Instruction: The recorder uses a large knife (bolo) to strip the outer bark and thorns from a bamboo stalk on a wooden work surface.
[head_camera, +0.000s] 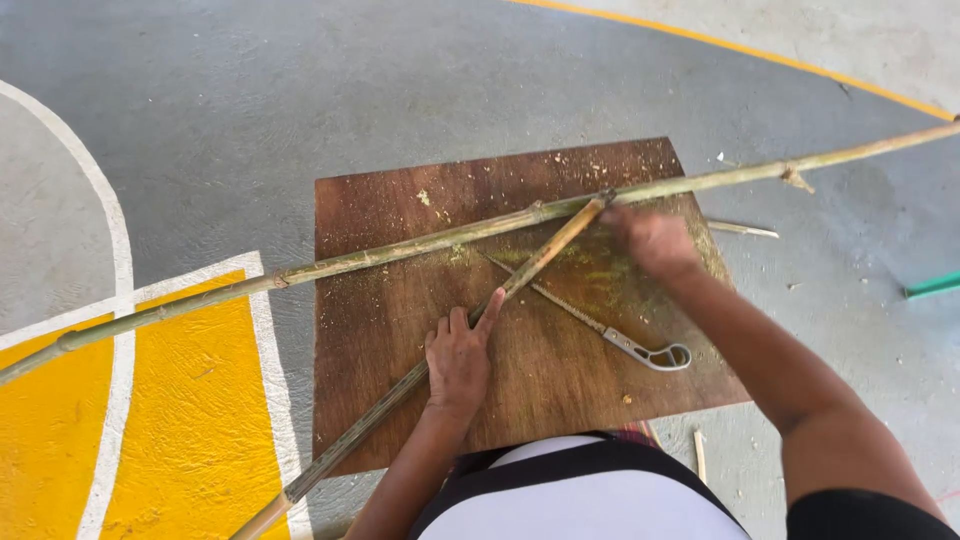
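- We press our left hand (458, 358) flat on the shorter bamboo stick (440, 355); fingers (490, 310) lie close together along it, index pointing up the stick, not wrapped round it.
- Shorter stick runs diagonal, from bottom left of the floor up over the brown wooden board (380, 330) to its far end, w/ its tip touching the long bamboo pole (420, 245).
- Our right hand (652, 240) sits at the board's far right, just beside where stick meets pole; it's blurred, so we can't tell if the fingers pinch anything or are spread.
- Long pole crosses the whole view, low left to high right, resting across the board's far edge.
- A small hand saw (600, 328) w/ a pale handle lies on the board btwn our two arms, blade passing under the shorter stick.
- Sawdust & shavings scattered on the board's far half.
- Board lies on grey painted floor (300, 90) w/ white lines & a yellow patch at left.
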